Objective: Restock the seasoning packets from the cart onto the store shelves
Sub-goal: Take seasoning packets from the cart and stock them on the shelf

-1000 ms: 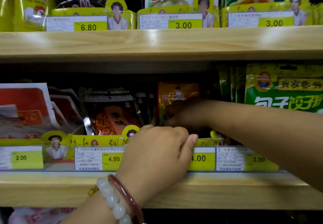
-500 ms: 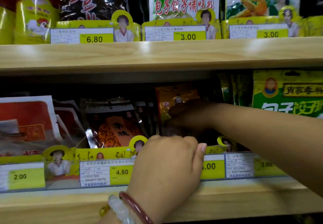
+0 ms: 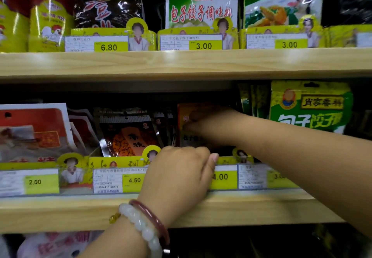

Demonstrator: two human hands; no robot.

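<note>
Both hands reach into the middle shelf point(image 3: 181, 209).
Left hand point(image 3: 181, 175) curls over the price-label rail point(image 3: 120, 179); right hand point(image 3: 203, 125), at its 1 o'clock, pinches an orange seasoning packet point(image 3: 185, 114) standing among dark packets point(image 3: 128, 135).

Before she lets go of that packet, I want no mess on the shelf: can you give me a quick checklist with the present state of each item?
1. Right hand on the orange packet: ok, fingers curled at its front, deep in the lower shelf.
2. Packet upright in its row: cannot tell, hand and shadow hide most of it.
3. Left hand steadying the front: ok, curled over the price rail at the 4.00 tag.
4. Neighbouring dark packet: not ok, it leans.
5. Packet matches the 4.00 tag: cannot tell, label too dark.
6. Room behind the rail: cannot tell.
</note>
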